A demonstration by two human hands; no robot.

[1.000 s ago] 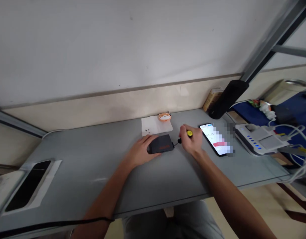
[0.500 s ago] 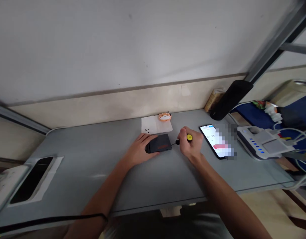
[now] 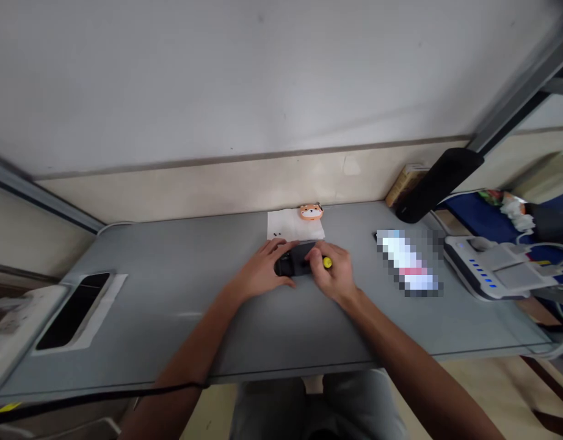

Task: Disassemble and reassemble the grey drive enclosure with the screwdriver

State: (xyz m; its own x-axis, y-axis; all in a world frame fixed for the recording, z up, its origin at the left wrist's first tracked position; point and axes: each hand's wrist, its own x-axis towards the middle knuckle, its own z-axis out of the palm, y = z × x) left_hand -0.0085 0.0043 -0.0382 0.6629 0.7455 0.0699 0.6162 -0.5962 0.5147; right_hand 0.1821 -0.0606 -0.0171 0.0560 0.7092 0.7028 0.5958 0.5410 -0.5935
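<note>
A small flat black case [image 3: 301, 260] lies on the grey desk. A darker, uneven section [image 3: 285, 265] shows at its left end, beside the smoother top panel. My left hand [image 3: 263, 269] grips the case's left end between thumb and fingers. My right hand [image 3: 335, 269] is closed round a screwdriver [image 3: 327, 262] with a yellow handle end, over the right part of the case. Its shaft and tip are hidden by my fingers. Behind the case, a few tiny dark screws [image 3: 276, 234] rest on a white paper sheet [image 3: 288, 223].
An orange animal-faced case [image 3: 311, 211] sits on the paper's back edge. To the right are a phone with a pixelated screen [image 3: 407, 263], a black cylinder [image 3: 439, 185] and a power strip [image 3: 487, 266]. Another phone [image 3: 75, 311] lies far left.
My right hand has moved left with the screwdriver, from beside the case to over it. More of the dark section at the left end shows. The camera view has shifted slightly.
</note>
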